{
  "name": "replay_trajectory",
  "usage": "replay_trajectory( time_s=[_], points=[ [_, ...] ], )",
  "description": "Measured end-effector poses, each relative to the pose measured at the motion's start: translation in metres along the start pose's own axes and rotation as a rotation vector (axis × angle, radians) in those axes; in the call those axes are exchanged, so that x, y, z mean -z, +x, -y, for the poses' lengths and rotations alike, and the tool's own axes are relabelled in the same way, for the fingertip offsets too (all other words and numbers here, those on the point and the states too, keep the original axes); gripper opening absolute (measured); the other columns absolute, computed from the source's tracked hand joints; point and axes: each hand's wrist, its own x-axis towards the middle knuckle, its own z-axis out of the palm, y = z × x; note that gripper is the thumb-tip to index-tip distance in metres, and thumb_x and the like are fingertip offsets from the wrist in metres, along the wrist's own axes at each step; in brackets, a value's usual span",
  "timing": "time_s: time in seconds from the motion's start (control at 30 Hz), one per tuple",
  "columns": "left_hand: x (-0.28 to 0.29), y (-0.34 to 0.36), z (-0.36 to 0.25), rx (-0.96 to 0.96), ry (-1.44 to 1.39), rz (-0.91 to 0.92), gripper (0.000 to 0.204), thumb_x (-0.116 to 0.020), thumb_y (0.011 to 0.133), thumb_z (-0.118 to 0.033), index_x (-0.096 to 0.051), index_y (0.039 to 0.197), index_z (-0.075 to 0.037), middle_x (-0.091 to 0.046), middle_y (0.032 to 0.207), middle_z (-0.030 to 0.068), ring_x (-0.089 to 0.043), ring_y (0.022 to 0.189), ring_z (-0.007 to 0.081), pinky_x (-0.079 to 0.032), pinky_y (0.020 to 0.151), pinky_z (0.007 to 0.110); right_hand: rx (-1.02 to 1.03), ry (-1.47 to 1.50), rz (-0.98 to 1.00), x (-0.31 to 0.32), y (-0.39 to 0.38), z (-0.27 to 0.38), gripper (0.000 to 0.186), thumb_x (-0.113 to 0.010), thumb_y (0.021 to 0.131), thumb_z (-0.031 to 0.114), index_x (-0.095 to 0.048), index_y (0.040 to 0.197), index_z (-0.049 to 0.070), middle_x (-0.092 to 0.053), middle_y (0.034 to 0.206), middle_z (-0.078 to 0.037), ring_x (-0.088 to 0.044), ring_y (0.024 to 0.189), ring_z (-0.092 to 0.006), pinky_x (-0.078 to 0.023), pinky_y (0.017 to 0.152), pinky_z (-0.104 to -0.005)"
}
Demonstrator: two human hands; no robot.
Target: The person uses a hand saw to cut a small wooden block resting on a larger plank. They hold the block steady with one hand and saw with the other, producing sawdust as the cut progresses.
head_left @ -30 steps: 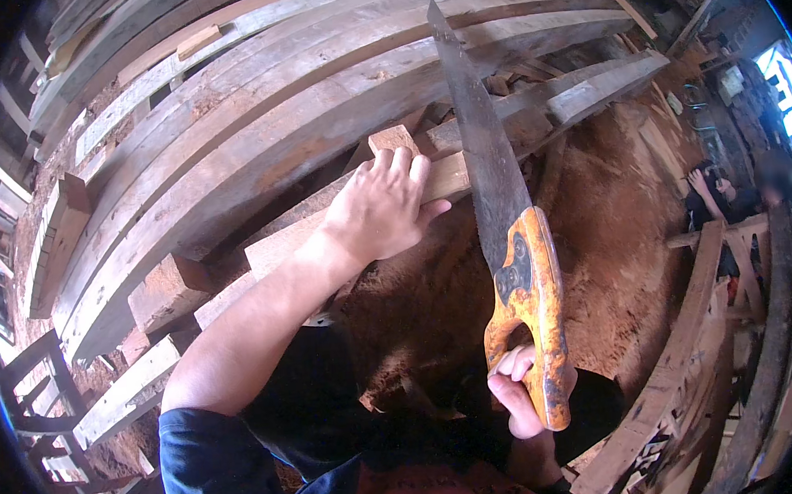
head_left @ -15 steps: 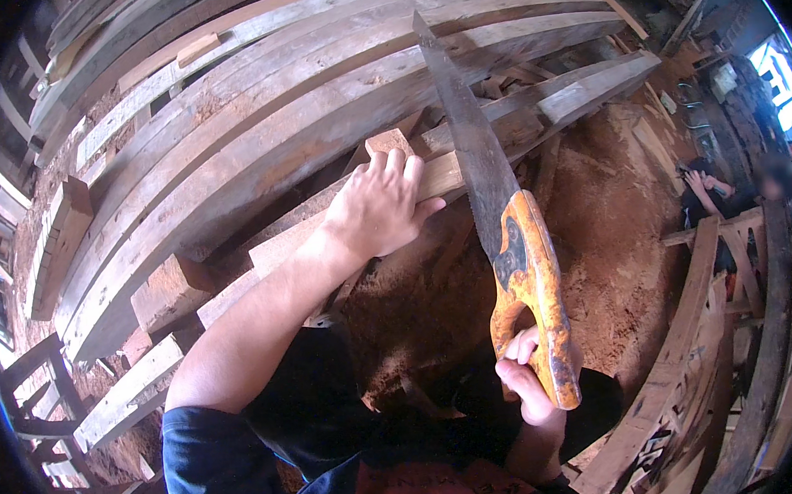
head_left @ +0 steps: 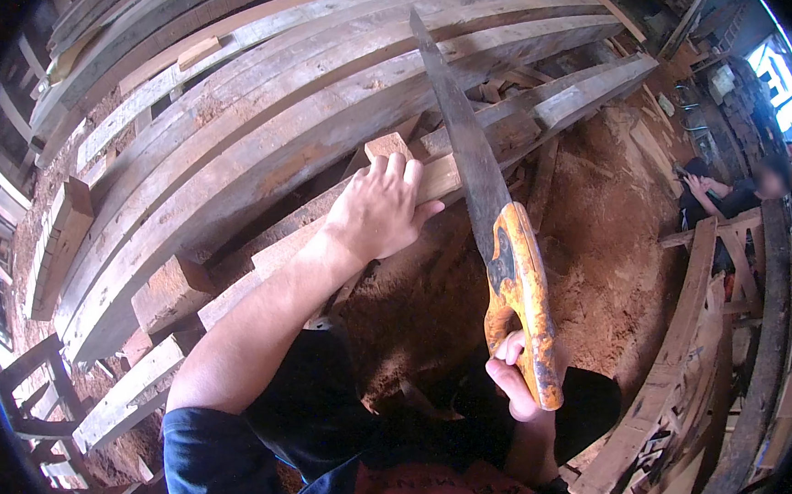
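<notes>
My right hand (head_left: 519, 385) is closed round the worn yellow-and-black handle of a handsaw (head_left: 519, 275). The saw's long grey blade points away from me, its toothed edge to the left. It stands at the end of a pale wooden beam (head_left: 439, 179), appearing to touch or nearly touch it; the exact contact is hard to make out. Over the top of that beam, left of the blade, my left hand (head_left: 378, 210) is closed, fingers wrapped over it. A short wood block (head_left: 387, 146) shows just beyond those fingers.
Long grey timbers (head_left: 296, 130) lie side by side across the far side. Reddish sawdust (head_left: 606, 232) covers the ground at right. More planks (head_left: 671, 365) lean along the right edge, near another person (head_left: 709, 190). A squared timber end (head_left: 172, 295) juts out at left.
The saw handle and my right hand have shifted slightly left. The blade has turned a little more upright in view. My left hand stays on the beam.
</notes>
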Motion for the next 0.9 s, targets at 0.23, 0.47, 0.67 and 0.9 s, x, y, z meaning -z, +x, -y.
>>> replay_trajectory(
  time_s=[0.23,0.47,0.67,0.9],
  points=[
    [0.0,0.0,0.0,0.018,0.016,0.007,0.055,-0.052,0.094,-0.047,-0.05,0.107,0.007,-0.057,0.097,0.0231,-0.062,0.092,0.0376,-0.053,0.079,0.042,-0.106,0.312,-0.097,0.005,-0.013,-0.027,0.024,-0.067,0.075,-0.008,-0.051,0.089,0.004,-0.057,0.072,-0.006,-0.054,0.058,-0.0134,-0.044,0.054,-0.027],
    [0.002,0.001,0.0,0.025,0.005,0.023,0.056,-0.05,0.095,-0.049,-0.049,0.107,0.006,-0.057,0.097,0.0232,-0.062,0.093,0.0378,-0.054,0.08,0.043,-0.041,0.369,-0.065,0.002,-0.018,-0.042,0.026,-0.071,0.082,0.01,-0.05,0.095,0.002,-0.055,0.071,-0.008,-0.053,0.059,-0.0143,-0.044,0.053,-0.027],
    [0.006,0.002,-0.002,0.047,0.0,0.071,0.057,-0.051,0.094,-0.05,-0.049,0.106,0.006,-0.057,0.097,0.023,-0.062,0.094,0.0375,-0.054,0.079,0.043,0.012,0.447,-0.037,-0.001,-0.018,-0.047,0.029,-0.071,0.085,0.019,-0.05,0.096,0.002,-0.052,0.069,-0.005,-0.052,0.057,-0.0152,-0.044,0.053,-0.0279],
    [0.0,0.002,-0.003,0.067,0.072,0.031,0.057,-0.051,0.093,-0.052,-0.051,0.106,0.004,-0.059,0.095,0.0212,-0.064,0.091,0.0347,-0.054,0.076,0.043,0.01,0.445,-0.082,0.0,-0.019,-0.048,0.03,-0.071,0.087,0.023,-0.051,0.095,0.002,-0.052,0.069,-0.006,-0.051,0.056,-0.0162,-0.043,0.051,-0.0293]
  ],
)
